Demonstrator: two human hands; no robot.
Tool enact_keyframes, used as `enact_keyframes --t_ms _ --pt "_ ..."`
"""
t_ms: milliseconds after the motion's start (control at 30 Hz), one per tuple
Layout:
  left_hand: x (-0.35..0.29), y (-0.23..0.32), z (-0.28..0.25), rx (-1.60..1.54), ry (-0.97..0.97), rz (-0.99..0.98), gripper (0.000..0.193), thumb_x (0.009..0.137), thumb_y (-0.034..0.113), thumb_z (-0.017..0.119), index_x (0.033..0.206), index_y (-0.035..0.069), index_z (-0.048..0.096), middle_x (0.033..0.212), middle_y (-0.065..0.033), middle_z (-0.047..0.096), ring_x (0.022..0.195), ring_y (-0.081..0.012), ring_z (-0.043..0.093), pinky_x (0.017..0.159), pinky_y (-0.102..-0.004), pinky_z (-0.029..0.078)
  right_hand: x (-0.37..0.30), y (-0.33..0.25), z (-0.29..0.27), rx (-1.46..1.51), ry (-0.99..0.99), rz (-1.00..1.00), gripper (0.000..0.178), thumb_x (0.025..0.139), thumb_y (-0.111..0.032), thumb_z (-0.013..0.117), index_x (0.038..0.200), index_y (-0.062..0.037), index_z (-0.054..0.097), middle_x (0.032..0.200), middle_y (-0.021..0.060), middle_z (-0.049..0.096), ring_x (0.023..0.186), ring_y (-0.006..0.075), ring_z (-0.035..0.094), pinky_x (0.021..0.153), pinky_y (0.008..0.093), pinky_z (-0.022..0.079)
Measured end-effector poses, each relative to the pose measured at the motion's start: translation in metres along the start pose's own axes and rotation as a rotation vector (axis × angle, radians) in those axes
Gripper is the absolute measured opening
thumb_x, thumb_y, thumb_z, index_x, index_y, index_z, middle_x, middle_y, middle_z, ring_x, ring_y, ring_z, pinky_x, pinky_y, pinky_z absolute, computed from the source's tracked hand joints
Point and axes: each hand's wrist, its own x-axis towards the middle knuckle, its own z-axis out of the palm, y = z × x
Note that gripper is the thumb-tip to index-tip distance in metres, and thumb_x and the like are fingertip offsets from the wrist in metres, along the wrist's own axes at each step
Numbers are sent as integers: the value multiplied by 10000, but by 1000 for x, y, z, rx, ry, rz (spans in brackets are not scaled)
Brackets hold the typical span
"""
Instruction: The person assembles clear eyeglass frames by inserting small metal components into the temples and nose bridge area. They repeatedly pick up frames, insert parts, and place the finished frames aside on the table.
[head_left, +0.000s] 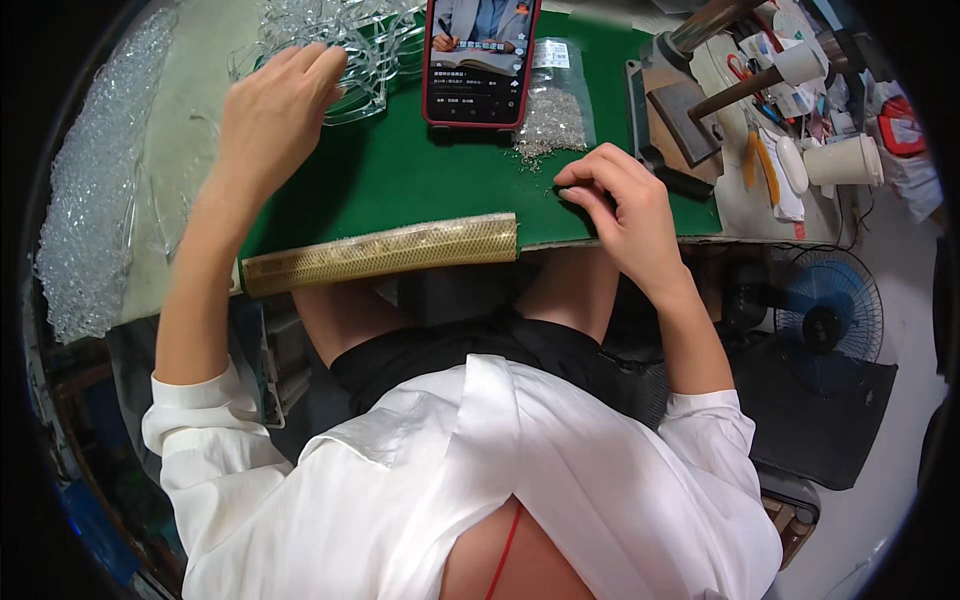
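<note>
My left hand (280,110) is closed, its fingers curled at the near edge of a heap of clear plastic pieces (375,65). Its fingertips are turned away, so what they grip is hidden. Low over the green mat (400,180), my right hand (625,210) is closed in a pinch, thumb close to forefinger. Anything between those tips is too small to make out. Just beyond it lies a clear bag (555,105) of tiny metallic parts, some spilled from its near end (535,152).
A phone (478,65) in a red case stands at the far middle. A gold mesh-patterned strip (380,255) runs along the near edge. At right are a hand press (685,120), yellow-handled pliers (760,165), a paper cup (843,160) and a fan (825,315). Clear pieces (95,190) heap far left.
</note>
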Motion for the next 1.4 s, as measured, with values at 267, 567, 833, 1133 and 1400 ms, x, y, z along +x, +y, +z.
enact_keyframes --t_ms 267,567,833,1133,1400 --pt "5 -24 -62 -639 -183 -186 196 905 45 512 1100 22 516 882 -67 558 667 -141 434 591 -271 391 14 7 -8 -20 -138 -14 124 716 -18 695 802 -18 605 757 79 565 672 237 597 594 314 476" --pt "4 -50 -103 -1150 -174 -37 170 969 115 477 964 -45 534 634 -89 546 465 -105 464 413 -216 393 26 19 2 79 -222 -121 119 720 -65 706 765 -35 600 751 60 556 664 231 594 578 319 463" --pt "-47 -3 -103 -1843 69 -416 669 951 416 467 1355 -80 270 745 -27 516 845 -126 509 905 -376 453 28 12 2 -118 -233 -223 120 747 -69 670 768 -43 555 760 72 536 702 270 567 603 354 454" --pt "-33 96 -81 -1502 30 -240 724 707 295 771 1235 -58 424 906 -190 625 701 -227 659 837 -370 504 20 18 -7 -23 -219 -107 104 789 -76 634 797 -39 537 792 87 524 723 286 554 617 354 438" --pt "-26 103 -60 -1396 59 -228 771 703 228 753 1292 -102 380 1311 -225 468 649 -131 625 684 -271 516 15 5 1 -165 -147 -153 108 795 -112 641 795 -47 555 790 62 540 721 276 569 584 363 443"
